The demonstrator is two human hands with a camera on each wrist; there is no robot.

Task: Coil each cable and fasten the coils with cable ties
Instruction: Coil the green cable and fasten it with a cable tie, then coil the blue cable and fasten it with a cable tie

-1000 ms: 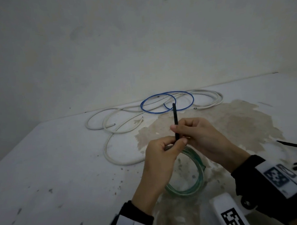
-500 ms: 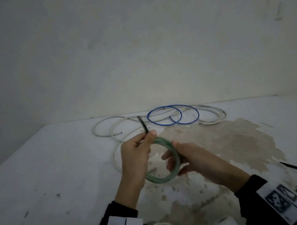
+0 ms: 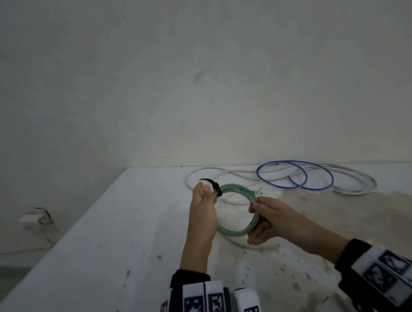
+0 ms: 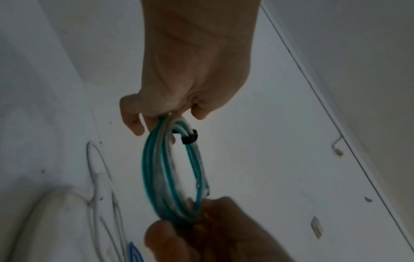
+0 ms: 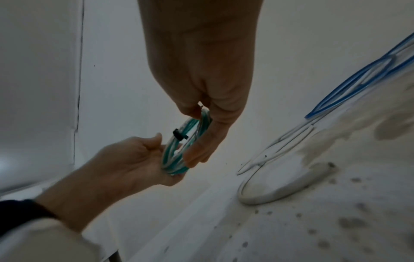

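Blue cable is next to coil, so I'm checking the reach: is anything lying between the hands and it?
Nothing solid blocks it. Both the left hand and right hand grip the green coil; white cable loops lie around the blue cable.

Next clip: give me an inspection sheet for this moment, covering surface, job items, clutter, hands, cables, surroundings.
Surface: white table, stained brown on its right part.
Job's things: green cable coil held above the table; black cable tie wrapped round it.
Clutter: nothing seen.
Grippers: left hand grips the coil beside the tie; right hand grips the opposite side.
Cables: blue cable and white cable lie loose, untied.
Surroundings: plain wall.
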